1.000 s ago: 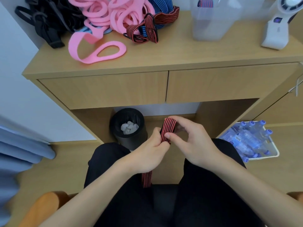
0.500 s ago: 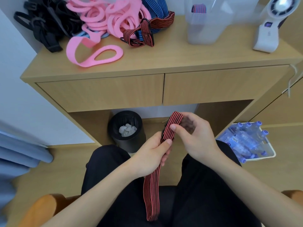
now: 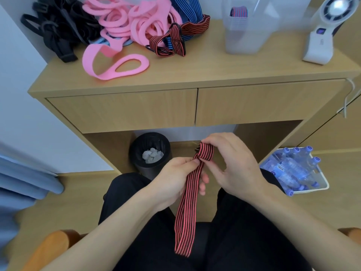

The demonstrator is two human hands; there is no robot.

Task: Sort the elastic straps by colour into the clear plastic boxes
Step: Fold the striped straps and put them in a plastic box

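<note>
Sole view, head camera. I looked from in front of the desk [image 3: 195,75] and above its top, facing forward and steeply downward through a wide-angle lens; the desk's front edge lay near, its back edge farthest.

Both your hands are at 6 o'clock over your lap. Left hand [image 3: 173,179] pinches the red-and-black strap [image 3: 186,214] near its top; right hand [image 3: 235,165] grips the folded upper end. The tail hangs down. On the desk [image 3: 205,75]: pink straps [image 3: 125,26] at 11 o'clock, black straps [image 3: 58,34] at 10, clear plastic box [image 3: 244,40] at 1 with a striped strap [image 3: 238,12] inside.
</note>
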